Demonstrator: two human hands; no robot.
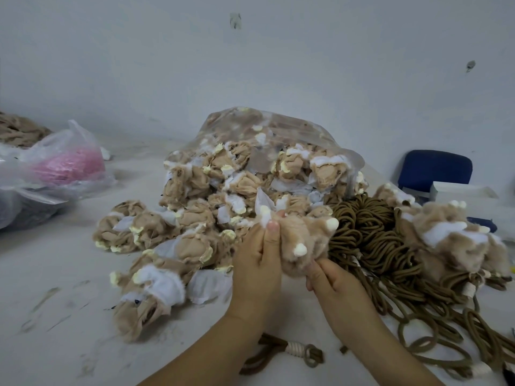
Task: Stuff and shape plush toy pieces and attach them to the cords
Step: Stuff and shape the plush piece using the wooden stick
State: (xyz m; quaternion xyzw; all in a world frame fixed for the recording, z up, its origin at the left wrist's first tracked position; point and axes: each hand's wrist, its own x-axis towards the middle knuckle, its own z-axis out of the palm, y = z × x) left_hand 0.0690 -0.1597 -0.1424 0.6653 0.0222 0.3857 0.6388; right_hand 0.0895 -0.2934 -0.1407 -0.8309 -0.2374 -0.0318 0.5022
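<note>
Gripping tan plush piece (pixel 303 238) with left hand (pixel 259 254) and right hand (pixel 333 284), apparently shaping; brown cords (pixel 370 235) handy at three o'clock.

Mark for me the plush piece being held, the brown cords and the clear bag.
plush piece (pixel 303 240), head view, its furry tan middle.
brown cords (pixel 373 235), head view, centre of the coiled heap.
clear bag (pixel 295 126), head view, its upper plastic wall.

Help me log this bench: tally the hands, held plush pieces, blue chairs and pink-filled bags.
Hands: 2, left hand and right hand
Plush piece held: 1
Blue chair: 1
Pink-filled plastic bag: 1
Total: 5
</note>
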